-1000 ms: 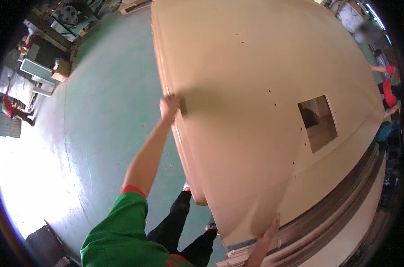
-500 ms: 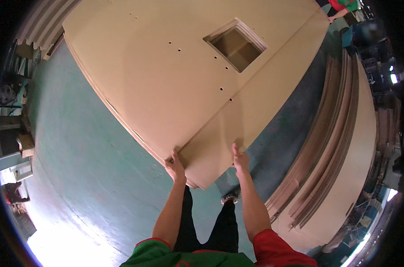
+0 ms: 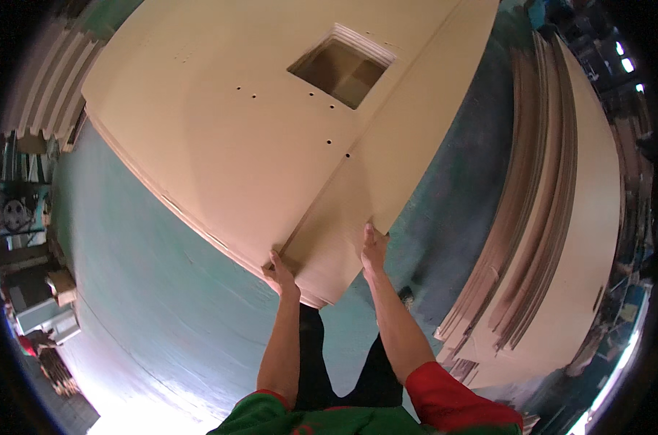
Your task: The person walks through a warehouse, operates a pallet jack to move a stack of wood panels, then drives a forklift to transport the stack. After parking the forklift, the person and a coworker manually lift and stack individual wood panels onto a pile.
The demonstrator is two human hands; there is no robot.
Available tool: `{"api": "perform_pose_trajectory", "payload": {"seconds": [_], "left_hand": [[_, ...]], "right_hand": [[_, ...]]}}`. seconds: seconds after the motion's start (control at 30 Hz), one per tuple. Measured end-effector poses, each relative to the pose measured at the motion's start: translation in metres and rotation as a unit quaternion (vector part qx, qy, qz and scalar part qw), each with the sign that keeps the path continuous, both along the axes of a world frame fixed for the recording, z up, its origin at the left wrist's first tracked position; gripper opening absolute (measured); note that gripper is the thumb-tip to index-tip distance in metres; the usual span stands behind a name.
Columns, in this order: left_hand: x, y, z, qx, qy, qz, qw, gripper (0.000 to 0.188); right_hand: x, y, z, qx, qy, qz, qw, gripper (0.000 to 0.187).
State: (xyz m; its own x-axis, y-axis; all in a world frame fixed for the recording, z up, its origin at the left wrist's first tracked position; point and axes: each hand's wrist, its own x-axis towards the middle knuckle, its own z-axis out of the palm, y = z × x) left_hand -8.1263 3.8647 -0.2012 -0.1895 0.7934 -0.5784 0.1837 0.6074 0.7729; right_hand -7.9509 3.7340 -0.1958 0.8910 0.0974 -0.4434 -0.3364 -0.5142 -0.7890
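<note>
A large tan board panel spreads out in front of me, with a square cutout and several small drilled holes. A long straight line runs down it, marking off a plain strip on the right. At the near end of this line my left hand grips the edge, thumb on top. My right hand holds the strip's right edge near its corner, thumb on the upper face. The fingers of both hands are mostly hidden by the board. Layered edges show along the left side.
Long brown boards lie stacked on a pale sheet at my right. Corrugated-looking pieces stand at the far left. Green floor lies between, with a carton by the left wall.
The panel has shifted leftward and slightly up in view, still in both my hands. My legs have stepped. Another person's hand at the far right corner has gone out of view.
</note>
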Motion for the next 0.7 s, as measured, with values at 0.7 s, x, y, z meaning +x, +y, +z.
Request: {"api": "perform_pose_trajectory", "payload": {"seconds": [0.7], "left_hand": [[-0.005, 0.01, 0.01, 0.251, 0.379, -0.288, 0.843, 0.061]], "right_hand": [[-0.103, -0.343, 0.035, -0.03, 0.054, -0.364, 0.929, 0.033]]}}
